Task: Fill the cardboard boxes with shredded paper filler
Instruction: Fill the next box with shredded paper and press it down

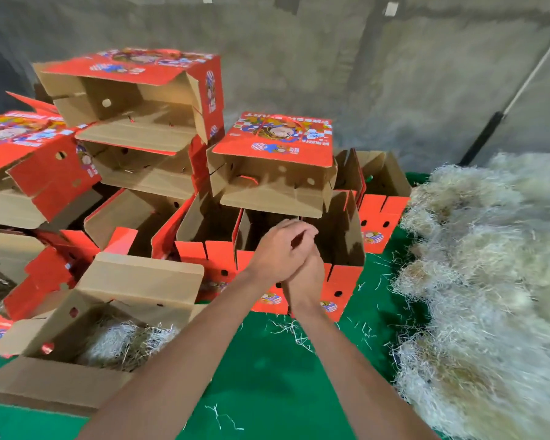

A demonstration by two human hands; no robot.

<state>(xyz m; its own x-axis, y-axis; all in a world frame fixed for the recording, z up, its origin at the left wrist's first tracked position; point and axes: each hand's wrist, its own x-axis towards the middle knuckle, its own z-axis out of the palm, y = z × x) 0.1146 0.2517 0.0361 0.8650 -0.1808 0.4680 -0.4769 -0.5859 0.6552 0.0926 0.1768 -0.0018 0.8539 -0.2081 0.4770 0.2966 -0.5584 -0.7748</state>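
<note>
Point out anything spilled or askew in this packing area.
Loose strands of shredded paper lie scattered on the green surface, away from the big filler pile. The stacked red boxes sit tilted and tumbled on their sides rather than squared up.

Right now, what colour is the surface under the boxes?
Green: the table covering, seen best in the head view.

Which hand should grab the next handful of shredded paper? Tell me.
Probably the right hand: the shredded paper pile lies on its side. The left hand is clasped over it, nearer the boxes.
</note>
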